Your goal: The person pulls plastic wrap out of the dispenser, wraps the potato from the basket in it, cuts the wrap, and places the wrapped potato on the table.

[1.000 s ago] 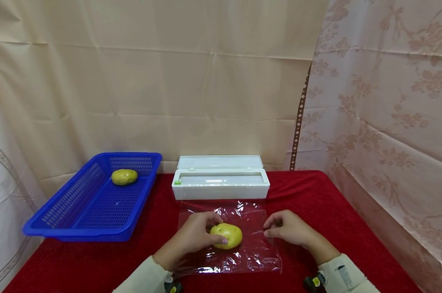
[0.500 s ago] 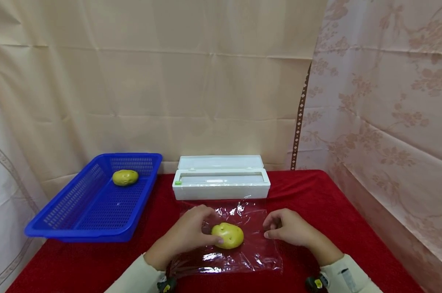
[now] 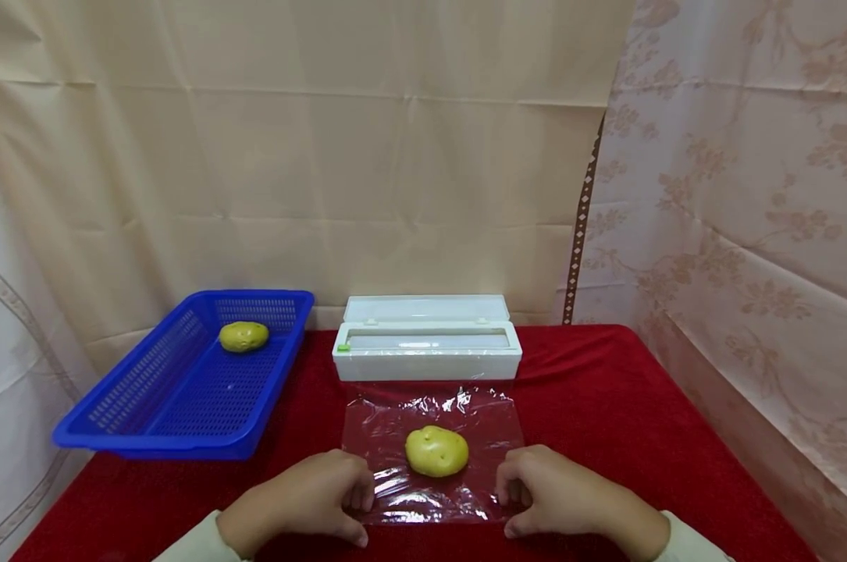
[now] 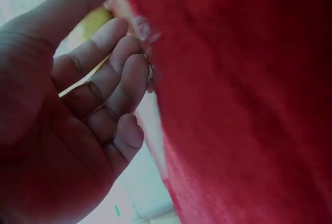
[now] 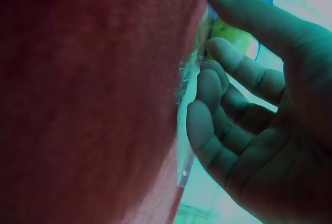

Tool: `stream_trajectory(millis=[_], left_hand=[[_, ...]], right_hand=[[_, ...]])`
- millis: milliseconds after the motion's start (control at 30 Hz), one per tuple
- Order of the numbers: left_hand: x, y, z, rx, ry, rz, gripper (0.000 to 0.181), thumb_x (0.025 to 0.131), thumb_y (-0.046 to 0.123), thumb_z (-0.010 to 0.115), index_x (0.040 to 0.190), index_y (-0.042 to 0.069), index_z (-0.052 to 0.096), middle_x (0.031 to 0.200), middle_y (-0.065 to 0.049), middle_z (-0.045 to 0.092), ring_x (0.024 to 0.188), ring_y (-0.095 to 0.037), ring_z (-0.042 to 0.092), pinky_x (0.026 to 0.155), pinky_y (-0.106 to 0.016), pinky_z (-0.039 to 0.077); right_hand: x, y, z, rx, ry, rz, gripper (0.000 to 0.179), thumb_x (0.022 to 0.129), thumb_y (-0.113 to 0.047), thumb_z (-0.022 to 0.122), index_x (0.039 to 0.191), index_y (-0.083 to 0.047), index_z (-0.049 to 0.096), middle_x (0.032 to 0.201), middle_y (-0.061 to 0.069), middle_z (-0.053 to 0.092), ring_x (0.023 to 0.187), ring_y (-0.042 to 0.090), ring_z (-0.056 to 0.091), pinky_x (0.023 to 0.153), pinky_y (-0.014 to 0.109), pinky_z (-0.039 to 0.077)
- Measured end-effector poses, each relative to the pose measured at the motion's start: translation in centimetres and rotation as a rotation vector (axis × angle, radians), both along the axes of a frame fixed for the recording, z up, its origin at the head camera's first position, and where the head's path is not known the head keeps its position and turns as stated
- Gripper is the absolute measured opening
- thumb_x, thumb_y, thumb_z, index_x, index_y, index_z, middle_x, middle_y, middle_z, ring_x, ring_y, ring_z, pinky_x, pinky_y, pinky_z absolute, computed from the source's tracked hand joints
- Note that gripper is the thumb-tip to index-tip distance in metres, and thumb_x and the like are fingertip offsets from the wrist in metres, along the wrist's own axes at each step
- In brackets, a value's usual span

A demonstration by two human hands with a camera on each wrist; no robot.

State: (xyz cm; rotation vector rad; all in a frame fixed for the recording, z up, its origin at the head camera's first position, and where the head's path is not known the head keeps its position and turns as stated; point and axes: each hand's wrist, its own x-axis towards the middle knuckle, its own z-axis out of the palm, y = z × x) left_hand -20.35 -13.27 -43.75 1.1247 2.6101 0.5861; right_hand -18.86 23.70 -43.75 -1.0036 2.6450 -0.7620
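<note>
A yellow potato (image 3: 437, 451) lies on a sheet of clear plastic wrap (image 3: 377, 421) spread over the red cloth. My left hand (image 3: 314, 496) is at the sheet's near left corner, thumb apart from loosely bent fingers. Opposite it, my right hand (image 3: 560, 496) is at the near right corner with a similar gap between thumb and fingers. Both wrist views show nothing gripped in the left palm (image 4: 57, 146) or the right palm (image 5: 275, 151). Whether the fingertips touch the film cannot be told. The potato (image 4: 91, 24) is partly hidden behind the left fingers.
Behind the sheet stands a white wrap dispenser box (image 3: 426, 367), its lid raised and a roll inside. A blue basket (image 3: 261, 414) on the left holds another potato (image 3: 243, 336). The red cloth (image 3: 606, 390) covers the table, with curtains behind and at right.
My left hand has let go of the potato and drawn back toward the sheet's near left corner. My right hand has moved nearer to me, down to the near right corner. The potato stays on the film.
</note>
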Motion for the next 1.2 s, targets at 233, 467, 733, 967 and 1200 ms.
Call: stream_trajectory(millis=[233, 467, 733, 967, 1200], left_hand=[[-0.1, -0.7, -0.3, 0.029, 0.068, -0.083, 0.017, 0.079, 0.023, 0.087, 0.079, 0.028, 0.071, 0.075, 0.022, 0.057, 0.065, 0.01, 0.053, 0.058, -0.013, 0.045], [0.2, -1.2, 0.7, 0.022, 0.119, -0.069, 0.014, 0.085, 0.021, 0.082, 0.082, 0.031, 0.072, 0.075, 0.026, 0.058, 0.066, 0.01, 0.052, 0.06, -0.014, 0.046], [0.0, -1.7, 2.2, 0.058, 0.202, -0.023, 0.009, 0.089, 0.027, 0.08, 0.088, 0.033, 0.075, 0.082, 0.028, 0.063, 0.074, 0.007, 0.058, 0.067, -0.02, 0.052], [-1.0, -1.9, 2.9, 0.108, 0.209, 0.026, 0.01, 0.096, 0.037, 0.073, 0.093, 0.028, 0.077, 0.089, 0.027, 0.068, 0.087, 0.006, 0.065, 0.08, -0.029, 0.057], [-1.8, -1.7, 2.9, 0.151, 0.172, 0.117, 0.01, 0.098, 0.036, 0.072, 0.095, 0.028, 0.077, 0.088, 0.027, 0.067, 0.082, 0.005, 0.062, 0.078, -0.029, 0.056]], right_hand=[[0.5, 0.4, -0.5, -0.005, 0.039, 0.059, 0.021, 0.084, -0.017, 0.084, 0.08, -0.031, 0.069, 0.079, -0.021, 0.058, 0.07, -0.005, 0.055, 0.063, 0.016, 0.049], [1.3, 1.0, 0.0, -0.019, 0.096, 0.046, 0.02, 0.09, -0.022, 0.08, 0.083, -0.038, 0.069, 0.09, -0.022, 0.057, 0.079, -0.003, 0.054, 0.068, 0.017, 0.049], [1.1, 1.6, 1.4, -0.012, 0.1, -0.021, 0.019, 0.094, -0.022, 0.076, 0.091, -0.038, 0.067, 0.092, -0.024, 0.059, 0.084, -0.001, 0.057, 0.076, 0.024, 0.052], [0.0, 1.8, 1.6, -0.094, 0.054, -0.038, 0.011, 0.1, -0.023, 0.069, 0.095, -0.031, 0.063, 0.083, -0.017, 0.063, 0.078, 0.002, 0.058, 0.072, 0.023, 0.051], [-1.4, 2.1, 1.4, -0.213, -0.069, -0.046, 0.007, 0.103, -0.017, 0.064, 0.098, -0.021, 0.062, 0.085, -0.003, 0.072, 0.078, 0.009, 0.067, 0.07, 0.025, 0.056]])
